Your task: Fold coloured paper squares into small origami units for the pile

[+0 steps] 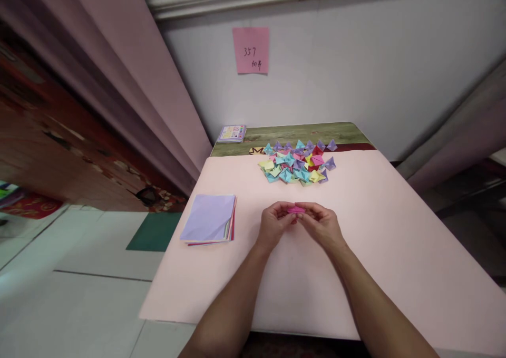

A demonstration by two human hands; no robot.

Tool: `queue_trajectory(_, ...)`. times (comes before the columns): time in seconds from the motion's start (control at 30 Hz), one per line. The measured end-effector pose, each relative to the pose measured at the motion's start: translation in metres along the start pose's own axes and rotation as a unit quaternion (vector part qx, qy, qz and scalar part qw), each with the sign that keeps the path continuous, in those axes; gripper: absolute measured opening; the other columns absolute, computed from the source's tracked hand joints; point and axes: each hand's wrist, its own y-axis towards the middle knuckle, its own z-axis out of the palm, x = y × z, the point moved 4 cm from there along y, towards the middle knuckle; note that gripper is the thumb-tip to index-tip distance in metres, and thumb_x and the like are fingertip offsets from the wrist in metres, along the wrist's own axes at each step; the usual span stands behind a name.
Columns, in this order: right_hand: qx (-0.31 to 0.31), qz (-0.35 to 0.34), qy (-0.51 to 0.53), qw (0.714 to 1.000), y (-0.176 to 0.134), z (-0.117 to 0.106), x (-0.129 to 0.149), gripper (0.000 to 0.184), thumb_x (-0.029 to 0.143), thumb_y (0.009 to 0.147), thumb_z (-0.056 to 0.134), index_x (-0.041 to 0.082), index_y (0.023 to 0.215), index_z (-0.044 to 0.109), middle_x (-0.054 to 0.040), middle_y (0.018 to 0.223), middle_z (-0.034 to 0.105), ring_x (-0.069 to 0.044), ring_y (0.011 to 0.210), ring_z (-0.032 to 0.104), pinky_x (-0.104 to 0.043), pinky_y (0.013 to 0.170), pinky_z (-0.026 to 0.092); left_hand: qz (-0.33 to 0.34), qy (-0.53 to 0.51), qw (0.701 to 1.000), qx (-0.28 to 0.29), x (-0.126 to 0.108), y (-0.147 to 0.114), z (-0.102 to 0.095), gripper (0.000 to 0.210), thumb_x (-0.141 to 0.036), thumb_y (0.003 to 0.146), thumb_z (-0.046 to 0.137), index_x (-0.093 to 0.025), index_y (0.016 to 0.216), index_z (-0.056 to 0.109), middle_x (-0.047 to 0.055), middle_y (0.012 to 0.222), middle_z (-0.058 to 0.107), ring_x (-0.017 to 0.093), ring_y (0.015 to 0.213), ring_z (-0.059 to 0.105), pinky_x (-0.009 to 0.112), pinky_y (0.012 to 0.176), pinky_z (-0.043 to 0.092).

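A small folded piece of bright pink origami paper [296,210] is pinched between my two hands over the middle of the table. My left hand [274,223] grips its left end with thumb and fingers closed. On the other side, my right hand [321,223] closes on its right end. The fingers cover much of the paper, so its full shape is hidden. Just beyond my hands lies a heap of folded paper pieces [288,160] in blue, purple, yellow, pink and red. To the left rests a stack of square paper sheets [209,217], a lilac one on top.
A pale pink cover [395,252] lies over the table, whose green wood-patterned far end [336,132] shows. A small printed packet [232,133] sits at the back left corner. On the wall behind hangs a pink note [252,50]. Curtains [158,73] hang at the left.
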Motion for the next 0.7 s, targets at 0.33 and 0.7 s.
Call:
queue_trajectory(0.33,-0.045,-0.163,-0.335,0.927,-0.004,-0.003,0.013,0.022,0.036,0.092,0.058,0.027,0.103,0.074,-0.0053,0.097,0.075,-0.021,0.085,0.069,-0.033,0.076,0.052,0.159,0.296,0.942,-0.022,-0.013,-0.007,0.003,0.017,-0.029,0.088,0.061,-0.025,0.097,0.074,0.007,0.095,0.073,0.023,0.090,0.065,0.038,0.091,0.049)
queue_trajectory(0.7,-0.011,-0.133,-0.360,0.923,-0.004,0.002,0.012,0.018,0.033,0.093,0.050,0.025,0.091,0.066,-0.0022,0.082,0.073,-0.019,0.069,0.065,-0.028,0.063,0.044,0.135,0.312,0.940,0.015,-0.014,-0.005,0.005,0.014,-0.024,0.088,0.055,-0.022,0.082,0.067,0.002,0.077,0.065,0.017,0.072,0.057,0.027,0.072,0.043)
